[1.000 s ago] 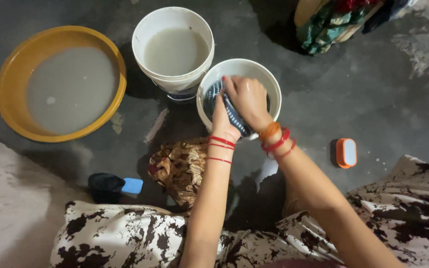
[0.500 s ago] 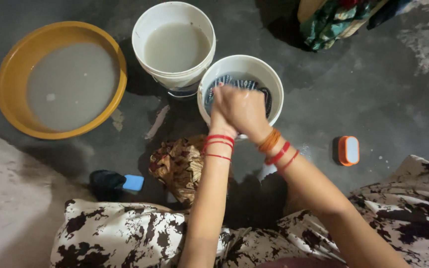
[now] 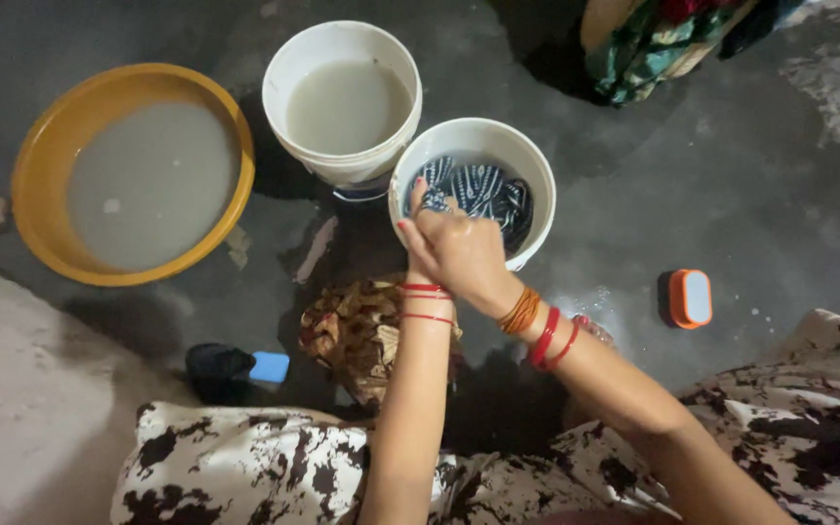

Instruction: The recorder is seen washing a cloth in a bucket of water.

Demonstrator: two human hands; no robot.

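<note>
My one head camera looks steeply down from close above, facing the wet floor (image 3: pixel 731 194); the small bucket (image 3: pixel 537 175) sits centre, the yellow basin (image 3: pixel 36 146) at ten o'clock.

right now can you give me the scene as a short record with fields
setting: wet grey floor
right hand: presses dark striped cloth in the small white bucket
left hand: at that bucket's near rim, mostly hidden
behind: larger white bucket of cloudy water
left: yellow basin of cloudy water
near: brown patterned cloth; orange-edged brush
</note>
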